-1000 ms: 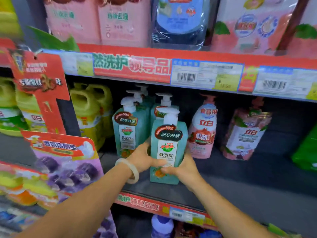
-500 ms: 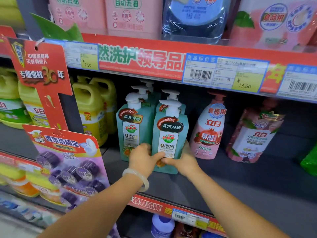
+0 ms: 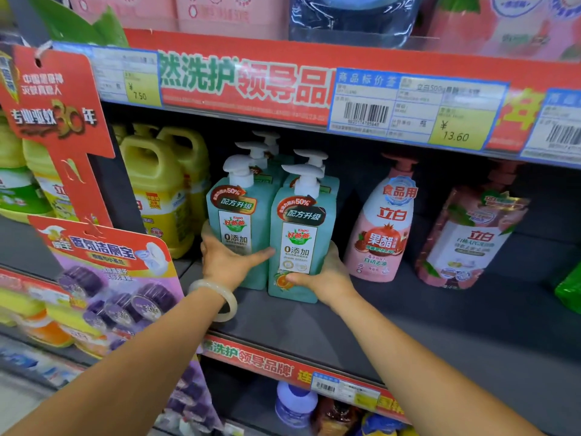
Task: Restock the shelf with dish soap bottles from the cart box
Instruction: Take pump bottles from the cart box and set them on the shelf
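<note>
Shelf: teal bottle between both hands.

To your left stand yellow jugs, partly behind a red hanging sign and a purple card. To your right you see a pink pump bottle, then a pink refill pouch just beside it. A 13.60 price tag hangs overhead.

Teal pump dish soap bottle upright on grey shelf, touching identical bottle at left.
</note>
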